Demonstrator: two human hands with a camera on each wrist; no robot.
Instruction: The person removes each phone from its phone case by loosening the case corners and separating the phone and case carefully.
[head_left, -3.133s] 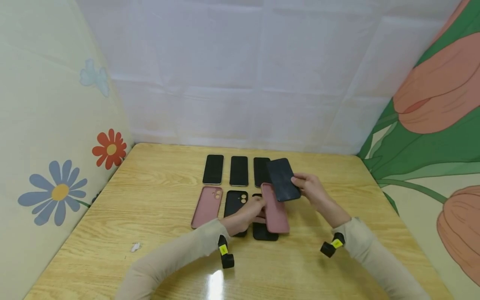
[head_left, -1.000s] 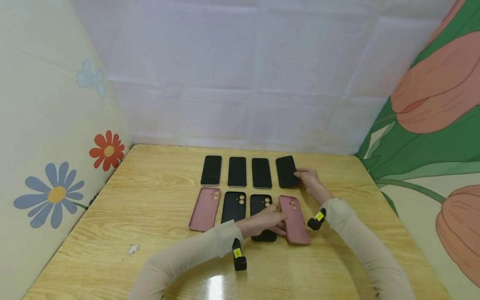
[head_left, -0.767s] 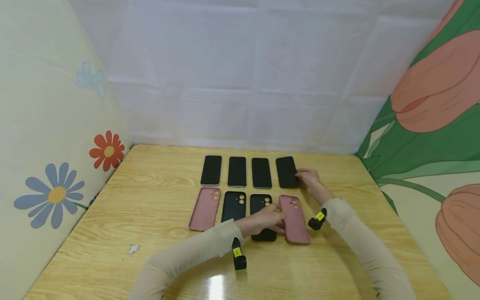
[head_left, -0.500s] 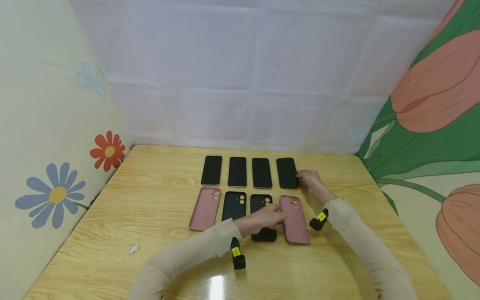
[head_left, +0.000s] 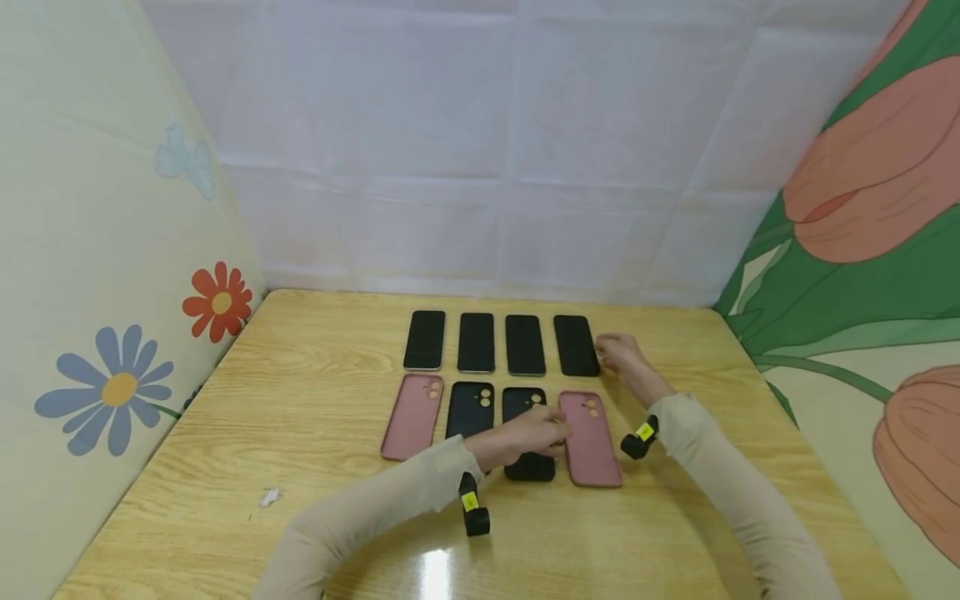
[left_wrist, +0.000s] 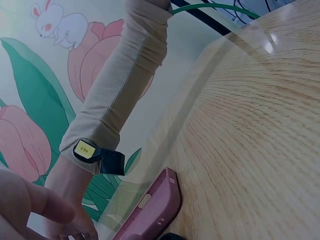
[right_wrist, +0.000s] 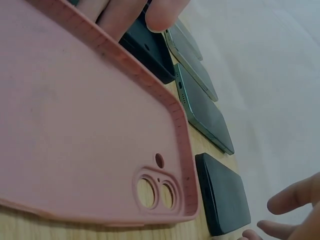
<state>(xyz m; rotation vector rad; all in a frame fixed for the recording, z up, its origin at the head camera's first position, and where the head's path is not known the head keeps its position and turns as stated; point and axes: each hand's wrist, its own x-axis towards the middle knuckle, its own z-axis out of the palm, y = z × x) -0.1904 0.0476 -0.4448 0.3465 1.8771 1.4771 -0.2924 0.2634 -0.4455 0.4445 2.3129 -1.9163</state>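
Note:
On the table, the rightmost pink phone case [head_left: 590, 437] lies with its inner side up and camera holes at the far end. Beside its left edge is my left hand [head_left: 536, 431], fingers loosely bent over a black phone case [head_left: 529, 468]; contact with the pink case is hard to tell. Behind that case lies the rightmost black phone [head_left: 577, 346]. My right hand [head_left: 625, 360] is just right of this phone. In the right wrist view, the right hand's fingers [right_wrist: 290, 197] are spread and apart from the phone [right_wrist: 227, 195].
Three more phones, one of them a dark phone [head_left: 476, 342], form the back row to the left. Another black case [head_left: 470, 408] and a pink case [head_left: 412, 417] continue the front row. A small white scrap [head_left: 270, 497] lies on the wooden table [head_left: 315, 367] at front left.
Three seconds ago my hands held the pink case and phone in the air. Both were laid at the right ends of their rows. The phone was straightened, and my right hand has let go.

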